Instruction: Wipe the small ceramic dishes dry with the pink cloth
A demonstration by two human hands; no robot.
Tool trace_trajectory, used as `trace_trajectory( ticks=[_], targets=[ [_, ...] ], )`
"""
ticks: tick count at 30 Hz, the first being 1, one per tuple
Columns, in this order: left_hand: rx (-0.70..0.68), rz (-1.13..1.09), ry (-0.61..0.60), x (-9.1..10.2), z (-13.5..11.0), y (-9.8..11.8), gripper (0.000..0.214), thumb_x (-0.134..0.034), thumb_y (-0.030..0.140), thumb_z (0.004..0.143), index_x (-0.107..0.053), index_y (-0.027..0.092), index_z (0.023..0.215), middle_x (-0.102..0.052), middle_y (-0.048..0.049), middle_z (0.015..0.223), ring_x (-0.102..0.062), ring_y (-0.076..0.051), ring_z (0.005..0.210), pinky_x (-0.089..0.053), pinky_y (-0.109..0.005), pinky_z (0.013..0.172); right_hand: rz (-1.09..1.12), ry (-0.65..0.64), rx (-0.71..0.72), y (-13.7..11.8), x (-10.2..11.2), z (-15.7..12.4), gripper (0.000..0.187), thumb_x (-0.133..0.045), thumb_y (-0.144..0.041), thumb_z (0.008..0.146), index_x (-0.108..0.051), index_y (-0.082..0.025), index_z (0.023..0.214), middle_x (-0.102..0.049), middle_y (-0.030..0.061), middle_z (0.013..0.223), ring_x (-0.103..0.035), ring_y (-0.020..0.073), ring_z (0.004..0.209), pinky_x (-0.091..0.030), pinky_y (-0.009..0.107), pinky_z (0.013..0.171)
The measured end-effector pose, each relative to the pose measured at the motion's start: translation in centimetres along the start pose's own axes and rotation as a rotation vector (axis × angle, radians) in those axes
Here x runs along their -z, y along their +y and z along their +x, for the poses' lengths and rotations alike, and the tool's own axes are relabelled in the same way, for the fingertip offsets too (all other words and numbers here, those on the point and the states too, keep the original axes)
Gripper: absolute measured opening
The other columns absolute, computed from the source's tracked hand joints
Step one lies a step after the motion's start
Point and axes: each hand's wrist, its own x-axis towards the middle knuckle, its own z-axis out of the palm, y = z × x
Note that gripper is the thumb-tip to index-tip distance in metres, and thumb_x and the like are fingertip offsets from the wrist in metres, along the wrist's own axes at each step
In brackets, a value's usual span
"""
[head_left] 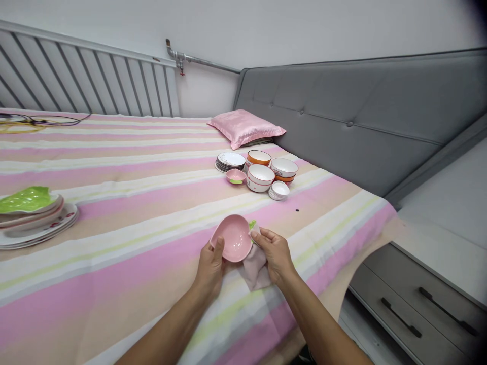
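My left hand (210, 267) grips a small pink peach-shaped dish (235, 237) by its lower left rim, tilted so its inside faces me. My right hand (274, 252) is closed on a pale pink cloth (255, 266), pressing it against the dish's right edge by the green leaf tip. Both hands are held just above the striped bedspread (133, 203) near the bed's front edge.
Farther up the bed sits a cluster of dishes: a stack of plates (230, 161), orange and red-rimmed bowls (261, 175), small white bowls (279, 190) and another pink dish (236, 176). Plates with a green leaf dish (26, 198) lie left. Pink pillow (245, 126), grey headboard, nightstand drawers (418, 309) right.
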Motion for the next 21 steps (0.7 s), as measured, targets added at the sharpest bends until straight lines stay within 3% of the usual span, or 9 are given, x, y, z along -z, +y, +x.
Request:
trace_trajectory(
  ticks=[13, 21],
  targets=[
    [-0.076, -0.027, 0.042, -0.23, 0.27, 0.03, 0.055, -0.063, 0.048, 0.068, -0.056, 0.013, 0.11, -0.069, -0.0091, 0.084, -0.064, -0.023, 0.078, -0.051, -0.035, 0.073, 0.033, -0.051, -0.049, 0.07, -0.12, -0.24, 0.034, -0.076, -0.03, 0.055, -0.068, -0.014, 0.084, -0.069, 0.0041, 0.073, -0.063, 0.0156, 0.066, -0.049, 0.026, 0.065],
    [-0.088, -0.102, 0.077, 0.48, 0.98, 0.08, 0.05, -0.062, 0.047, 0.069, -0.057, 0.012, 0.104, -0.065, -0.0118, 0.098, -0.061, -0.024, 0.091, -0.048, -0.034, 0.081, 0.056, -0.063, -0.048, 0.83, -0.17, -0.17, 0.029, -0.076, -0.032, 0.056, -0.068, -0.013, 0.077, -0.067, 0.0033, 0.068, -0.061, 0.0145, 0.064, -0.048, 0.027, 0.066]
  ],
)
